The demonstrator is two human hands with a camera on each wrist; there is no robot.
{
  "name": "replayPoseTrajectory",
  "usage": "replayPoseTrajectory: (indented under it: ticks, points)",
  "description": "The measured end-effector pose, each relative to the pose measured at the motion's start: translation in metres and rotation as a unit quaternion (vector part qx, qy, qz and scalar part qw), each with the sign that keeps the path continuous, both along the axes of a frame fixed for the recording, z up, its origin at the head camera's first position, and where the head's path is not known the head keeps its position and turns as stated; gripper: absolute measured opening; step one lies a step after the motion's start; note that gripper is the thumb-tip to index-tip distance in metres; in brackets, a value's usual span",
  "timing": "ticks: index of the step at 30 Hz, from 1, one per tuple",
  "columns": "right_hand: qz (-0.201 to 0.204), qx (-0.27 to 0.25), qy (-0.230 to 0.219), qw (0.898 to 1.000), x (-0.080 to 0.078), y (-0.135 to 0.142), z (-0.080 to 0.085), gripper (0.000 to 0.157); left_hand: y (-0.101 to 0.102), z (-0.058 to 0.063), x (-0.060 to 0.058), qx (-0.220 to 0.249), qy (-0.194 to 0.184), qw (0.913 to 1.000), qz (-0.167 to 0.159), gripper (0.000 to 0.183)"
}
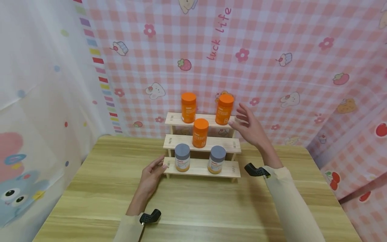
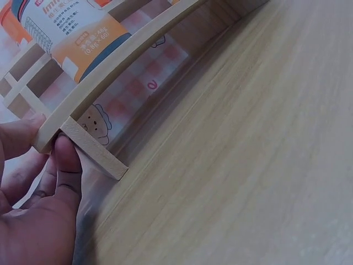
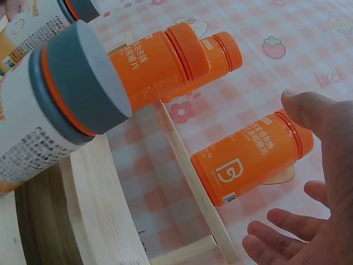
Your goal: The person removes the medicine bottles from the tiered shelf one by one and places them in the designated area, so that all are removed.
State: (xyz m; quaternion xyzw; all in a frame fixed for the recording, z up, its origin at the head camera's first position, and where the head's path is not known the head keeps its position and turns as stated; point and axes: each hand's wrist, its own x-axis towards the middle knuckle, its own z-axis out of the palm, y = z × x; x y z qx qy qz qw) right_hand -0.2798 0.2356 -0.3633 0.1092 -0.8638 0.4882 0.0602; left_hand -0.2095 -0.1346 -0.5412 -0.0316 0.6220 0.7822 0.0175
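A three-tier wooden display rack [image 1: 199, 168] stands on the table. My left hand [image 1: 151, 175] pinches the left end of its lowest shelf [image 2: 83, 102], with thumb and finger on opposite faces of the board. Beside the top shelf's right end, my right hand [image 1: 250, 129] is raised with its fingers spread and nothing in it. It is nearest to the right orange supplement bottle [image 1: 224, 110], which stands upright. A second orange bottle [image 1: 188, 108] is at the top left and a third orange bottle [image 1: 200, 133] on the middle shelf.
On the lowest shelf stand a left grey-capped bottle [image 1: 182, 158] and a right grey-capped bottle [image 1: 216, 160]. A pink checked cloth [image 1: 211, 77] hangs close behind the rack. The wood-grain table [image 1: 193, 205] extends in front, and a pale curtain [image 1: 45, 84] hangs at left.
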Motion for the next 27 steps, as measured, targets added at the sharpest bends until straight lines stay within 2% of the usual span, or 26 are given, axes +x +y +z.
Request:
replayPoseTrajectory:
  ticks: [12,22,27]
  points:
    - [-0.011,-0.02,-0.017,1.0,-0.021,-0.014,0.002,0.085,-0.004,-0.004,0.001,0.001,-0.002,1.0,-0.009,0.051]
    - [-0.011,-0.056,0.0,0.998,-0.032,-0.024,0.001,0.081,-0.003,0.0,0.001,0.012,0.006,0.9998,-0.014,0.052]
    - [-0.015,-0.055,0.011,0.998,-0.036,-0.029,0.0,0.079,-0.003,-0.001,0.0,0.006,0.009,0.9998,-0.018,0.052]
